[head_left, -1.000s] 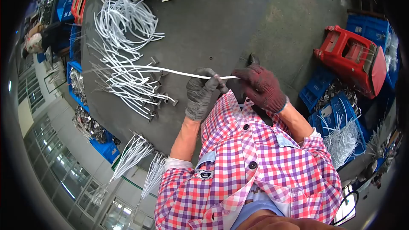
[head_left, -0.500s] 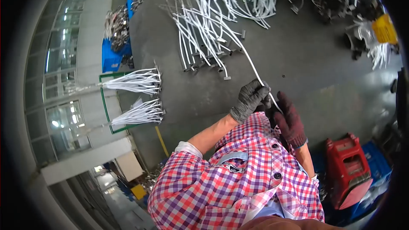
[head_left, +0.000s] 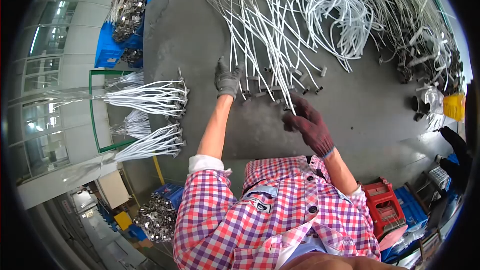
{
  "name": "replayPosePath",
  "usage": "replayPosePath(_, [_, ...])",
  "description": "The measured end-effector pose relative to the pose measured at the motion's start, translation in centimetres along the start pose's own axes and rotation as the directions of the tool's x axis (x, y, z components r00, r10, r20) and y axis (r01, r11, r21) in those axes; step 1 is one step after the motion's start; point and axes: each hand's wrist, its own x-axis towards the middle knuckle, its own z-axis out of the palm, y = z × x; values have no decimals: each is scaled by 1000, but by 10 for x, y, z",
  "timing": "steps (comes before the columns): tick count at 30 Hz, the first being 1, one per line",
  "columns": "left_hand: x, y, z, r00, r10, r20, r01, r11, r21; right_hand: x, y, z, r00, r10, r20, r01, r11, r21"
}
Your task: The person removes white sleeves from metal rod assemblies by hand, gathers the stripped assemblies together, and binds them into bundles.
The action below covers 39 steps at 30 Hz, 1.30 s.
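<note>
My left hand [head_left: 229,77], in a grey glove, is open with its fingers spread, at the left edge of a pile of white sleeved cables [head_left: 257,45]. Nothing is visibly held in it. My right hand [head_left: 309,126], in a dark red glove, is at the pile's near side, thumb and fingers closed around the lower end of one white cable [head_left: 284,82]. The fingertips partly hide that end. Small metal connector pieces [head_left: 324,71] sit at the near ends of several cables. All of this lies on the dark grey table [head_left: 187,35].
Coiled white cables [head_left: 345,25] lie farther back, with a heap of thin wires [head_left: 400,10] at right. Bundles of white cables [head_left: 145,95] hang over a green frame [head_left: 95,135] at left. A blue bin [head_left: 107,45], a yellow object [head_left: 454,107] and a red stool-like object [head_left: 382,205] surround the table.
My hands have moved apart and forward from near my body to the pile. The left hand has let go of the white cable and opened. The camera view has shifted.
</note>
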Motion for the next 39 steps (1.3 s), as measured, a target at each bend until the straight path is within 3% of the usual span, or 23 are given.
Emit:
replayPosePath(1, [5,-3,10,990,-57,126,74,988,-132,27,5,7,999,-3,46,4,1000,-19])
replayPosePath(2, [8,0,18,989,-31,146,49,992,-115,58,14,9,999,4,37,-3,1000,-31])
replayPosePath(3, [8,7,23,985,-6,172,23,995,-97,89,25,8,1000,15,16,-11,976,-218])
replayPosePath(4, [9,18,21,955,-41,293,109,969,-222,112,32,11,1000,28,-8,-29,918,-395])
replayPosePath(5, [6,16,35,962,29,272,62,945,-320,128,31,21,990,-109,-95,24,772,-635])
replayPosePath(7, [11,15,46,824,13,566,349,775,-526,153,30,34,926,-376,-14,74,219,-973])
replayPosePath(8, [8,16,47,810,26,586,361,766,-532,154,25,35,929,-369,-37,44,210,-977])
replayPosePath(10, [-6,32,22,775,171,609,488,450,-748,147,10,34,973,-212,-92,-58,162,-985])
replayPosePath(14, [-37,40,1,587,180,789,744,264,-614,124,10,7,982,-154,-113,-115,-1,-993])
replayPosePath(16, [-49,36,5,605,177,776,731,262,-629,119,7,2,980,-166,-106,-132,-154,-979])
replayPosePath(18, [-51,32,-5,632,146,761,672,385,-632,109,-4,8,968,-228,-103,-139,-147,-979])
replayPosePath(20, [-52,29,-19,636,134,760,691,341,-638,103,-18,24,942,-302,-147,-210,-188,-959])
replayPosePath(22, [-60,28,-21,657,149,739,709,210,-673,92,-12,31,961,-255,-101,-137,-126,-982])
replayPosePath(25, [-58,39,-41,639,139,757,735,183,-653,85,12,47,995,-83,-49,-54,-56,-997])
replayPosePath(27, [-56,33,-37,637,157,755,708,269,-653,91,31,60,991,-121,-58,-60,-20,-998])
replayPosePath(29, [-59,28,-30,614,214,760,770,51,-636,94,41,61,995,-83,-49,-43,71,-997])
replayPosePath(30, [-54,29,-34,624,262,736,738,109,-665,94,43,60,998,-45,-34,-26,154,-988])
replayPosePath(33, [-42,36,-36,583,287,760,775,87,-626,109,38,54,994,43,-101,-107,148,-983])
replayPosePath(34, [-39,39,-26,658,240,714,642,317,-698,110,41,54,999,-23,-50,-47,110,-993])
replayPosePath(35, [-37,43,-18,650,249,718,643,325,-694,109,43,53,998,-29,-61,-57,117,-991])
replayPosePath(37, [-36,46,-4,640,-11,768,748,237,-620,107,35,59,998,30,-51,-52,11,-999])
replayPosePath(38, [-33,40,4,739,-49,672,626,419,-658,98,16,64,990,74,-117,-115,-28,-993])
replayPosePath(39, [-29,46,-7,739,-42,673,642,347,-684,94,12,58,990,71,-120,-119,-28,-993])
